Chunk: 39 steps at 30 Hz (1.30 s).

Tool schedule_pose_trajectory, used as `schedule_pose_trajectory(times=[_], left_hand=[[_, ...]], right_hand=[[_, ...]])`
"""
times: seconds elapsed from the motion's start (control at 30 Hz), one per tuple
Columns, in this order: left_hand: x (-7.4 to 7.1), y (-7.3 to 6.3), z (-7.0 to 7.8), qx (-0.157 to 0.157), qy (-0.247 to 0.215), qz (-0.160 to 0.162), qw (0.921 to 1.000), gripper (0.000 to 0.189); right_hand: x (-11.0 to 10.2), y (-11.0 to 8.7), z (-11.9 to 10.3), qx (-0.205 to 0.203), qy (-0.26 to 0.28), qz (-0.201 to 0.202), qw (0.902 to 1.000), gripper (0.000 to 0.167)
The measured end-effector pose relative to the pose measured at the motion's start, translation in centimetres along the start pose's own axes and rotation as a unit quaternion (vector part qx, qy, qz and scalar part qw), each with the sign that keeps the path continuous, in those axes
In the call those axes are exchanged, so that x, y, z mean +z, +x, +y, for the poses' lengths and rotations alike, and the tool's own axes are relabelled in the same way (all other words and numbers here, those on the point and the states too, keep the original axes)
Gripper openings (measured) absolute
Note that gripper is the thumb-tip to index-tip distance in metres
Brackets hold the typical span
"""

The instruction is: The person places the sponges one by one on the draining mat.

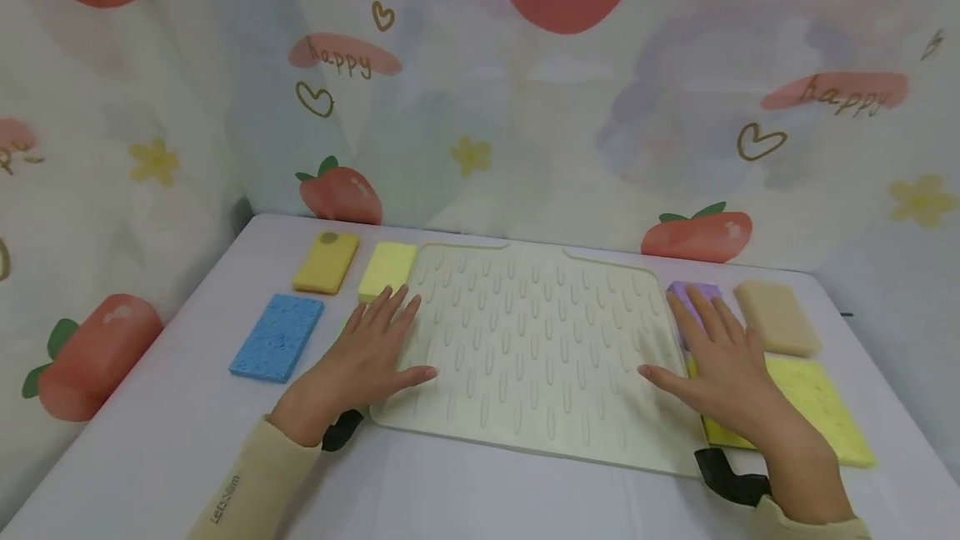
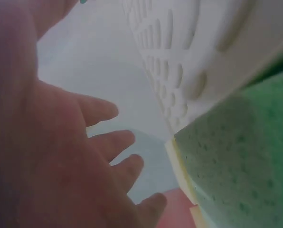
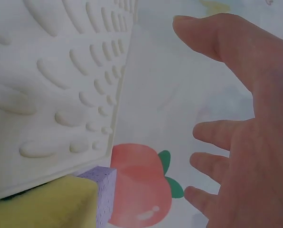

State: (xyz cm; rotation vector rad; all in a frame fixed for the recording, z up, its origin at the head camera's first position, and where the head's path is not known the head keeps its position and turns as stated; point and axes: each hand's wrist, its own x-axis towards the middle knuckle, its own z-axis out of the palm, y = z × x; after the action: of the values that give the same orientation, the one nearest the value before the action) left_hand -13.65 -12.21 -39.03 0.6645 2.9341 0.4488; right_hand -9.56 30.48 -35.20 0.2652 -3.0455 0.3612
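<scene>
Beige fabric sleeves (image 1: 255, 482): behind the fingers, lettering on the left one. Black bent wrist fittings (image 1: 733, 480): also behind the fingers, one per wrist. Left hand (image 1: 363, 361): bare, back upward, fingers spread and released, grasping nothing. Right hand (image 1: 723, 365): bare, likewise spread and released, grasping nothing. Off-white rectangular mat (image 1: 525, 348), rows of elongated oval relief: flat, between the two sets of fingers. Speckled green sponge block (image 2: 246, 156): below the left hand, beside the mat. Pale yellow rectangular sponge (image 1: 390, 263): just beyond the left fingertips. Mustard-yellow rectangular sponge (image 1: 328, 263), dark spot: farther out, leftward. Porous blue rectangular sponge (image 1: 277, 338): left of the left fingers. Purple sponge block (image 3: 106, 192): partly hidden by the right fingers. Rounded beige rectangular block (image 1: 778, 319): just right of the right fingertips. Flat yellow rectangular pad (image 1: 821, 407): right of the right thumb, partly covered by the hand. White tablecloth (image 1: 465, 490): beneath everything.
</scene>
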Motion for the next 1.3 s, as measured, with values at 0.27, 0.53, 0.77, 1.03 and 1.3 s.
schedule_pose_trajectory(times=[0.27, 0.53, 0.77, 1.03, 1.3], left_hand=[[1.0, -1.0, -0.8, 0.004, 0.008, -0.062, 0.9981, 0.106], [1.2, -1.3, -0.3, 0.02, 0.051, -0.077, 0.9955, 0.116], [1.1, -1.6, -0.8, 0.044, 0.056, -0.069, 0.9951, 0.131], [1.2, -1.5, -1.0, 0.042, 0.059, -0.054, 0.9959, 0.134], [1.1, -1.5, -1.2, 0.044, 0.055, -0.062, 0.9956, 0.136]], right_hand=[[0.0, -0.9, 1.2, 0.014, -0.01, 0.006, 0.9998, 0.099], [-0.2, -1.7, 2.9, 0.06, -0.004, -0.041, 0.9974, 0.095], [-0.4, -1.7, 3.5, 0.083, 0.018, -0.091, 0.9922, 0.096], [0.0, -1.1, 4.0, 0.105, -0.004, -0.156, 0.9823, 0.091], [0.5, -1.1, 4.6, 0.119, 0.007, -0.187, 0.9751, 0.097]])
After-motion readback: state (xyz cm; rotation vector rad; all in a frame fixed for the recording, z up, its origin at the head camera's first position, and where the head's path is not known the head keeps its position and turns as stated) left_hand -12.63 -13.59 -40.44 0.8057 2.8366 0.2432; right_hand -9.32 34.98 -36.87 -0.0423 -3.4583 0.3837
